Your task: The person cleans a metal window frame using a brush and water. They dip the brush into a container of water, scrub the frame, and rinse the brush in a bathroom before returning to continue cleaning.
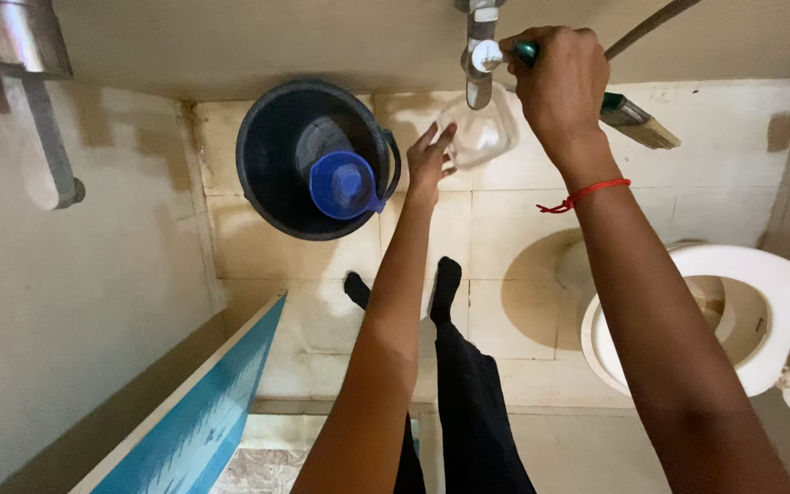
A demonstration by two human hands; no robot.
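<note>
A clear plastic container (479, 133) sits at the upper middle of the frame, held directly under the metal tap (480, 55), seemingly so that water falls into it. The left hand (430, 160) steadies it from the side, arm stretched straight out, fingers spread along its wall. The right hand (560, 82), upper right, has its grip pressed together around the tap's knob and a green-handled brush (628, 114), wrist bent, a red thread bracelet (585, 194) below it. Left of the container stands a black bucket (272, 155) holding a blue jug (345, 186); a white toilet (761, 311) is at lower right.
</note>
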